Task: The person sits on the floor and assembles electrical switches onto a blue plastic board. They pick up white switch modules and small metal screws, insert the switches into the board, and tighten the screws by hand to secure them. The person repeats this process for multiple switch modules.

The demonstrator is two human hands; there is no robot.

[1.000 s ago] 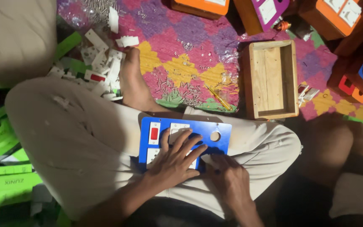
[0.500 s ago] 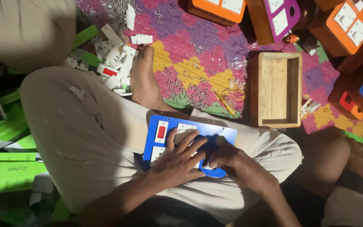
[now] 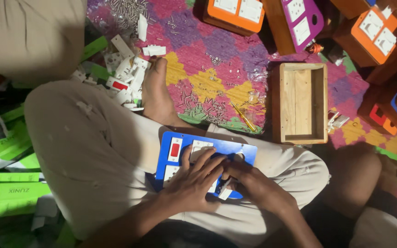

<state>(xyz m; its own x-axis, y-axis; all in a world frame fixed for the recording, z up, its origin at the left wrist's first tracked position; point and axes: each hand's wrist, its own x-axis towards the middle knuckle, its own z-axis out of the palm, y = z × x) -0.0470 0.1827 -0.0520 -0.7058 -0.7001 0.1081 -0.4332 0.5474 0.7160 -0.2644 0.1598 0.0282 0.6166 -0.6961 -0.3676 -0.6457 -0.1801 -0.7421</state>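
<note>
Hands met on blue switch plate (image 3: 207,149) lying across your lap. Your left hand (image 3: 194,183) lay flat w/ fingers spread over its white switches; right hand (image 3: 249,183) pinched a small white part (image 3: 224,193) at plate's lower edge. Empty wooden box (image 3: 299,103) sat nearby on patterned mat (image 3: 207,69), screws (image 3: 198,108) scattered btw.

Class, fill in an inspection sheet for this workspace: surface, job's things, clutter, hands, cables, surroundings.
Surface: patterned multicoloured mat on the floor.
Job's things: blue flat plastic switch panel with white switches and one red, resting on the lap.
Clutter: scattered small metal screws; white switch parts; green cardboard boxes.
Hands: left hand spread on the panel; right hand at its lower edge.
Cables: nothing seen.
Surroundings: open wooden box; orange-fronted switch boxes.
</note>
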